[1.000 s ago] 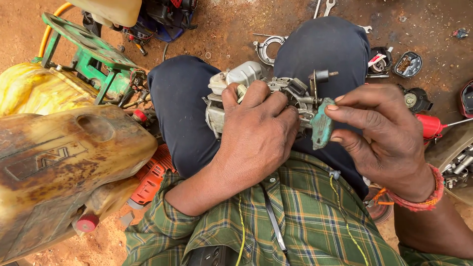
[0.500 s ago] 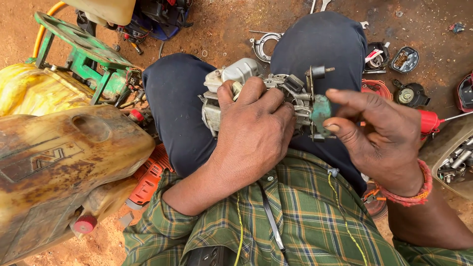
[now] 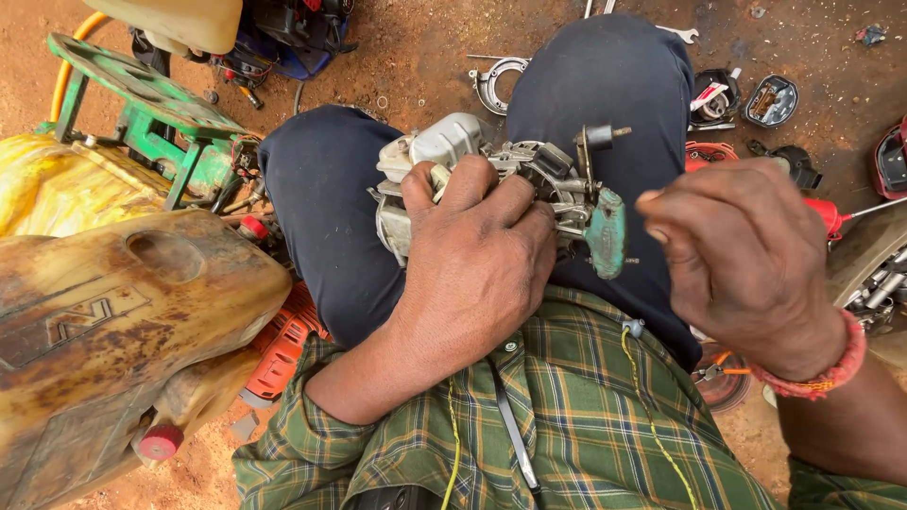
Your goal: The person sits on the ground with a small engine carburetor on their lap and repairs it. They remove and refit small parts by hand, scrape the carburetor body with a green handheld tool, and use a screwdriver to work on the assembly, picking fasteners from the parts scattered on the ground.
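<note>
A person seated on bare red earth holds a small grey metal engine part [image 3: 472, 179] across the lap, between two knees in dark blue trousers. The left hand [image 3: 477, 255] is clamped over the top of the part, fingers wrapped across its housing and thumb pressed near the pale rounded casing at its upper left. A green-handled tool [image 3: 606, 232] stands out from the right end of the part, its handle pointing down toward the green plaid shirt [image 3: 576, 416]. The right hand [image 3: 746, 255] hovers just beside that handle, fingers loosely curled and holding nothing, apart from the tool by a narrow gap; a red braided wristband [image 3: 820, 370] circles its wrist.

To the left lies a rusty yellow-brown fuel tank [image 3: 113, 321] with a red cap at its lower edge, and behind it a green metal frame [image 3: 156, 118] beside a yellow container. An orange plastic cover [image 3: 283, 345] shows between the tank and the left thigh. On the ground [image 3: 406, 47] beyond the knees lie a metal ring [image 3: 496, 80], two small dark covers [image 3: 770, 99] and a red-handled tool [image 3: 831, 215] at the right, near more machine parts at the frame's edge
</note>
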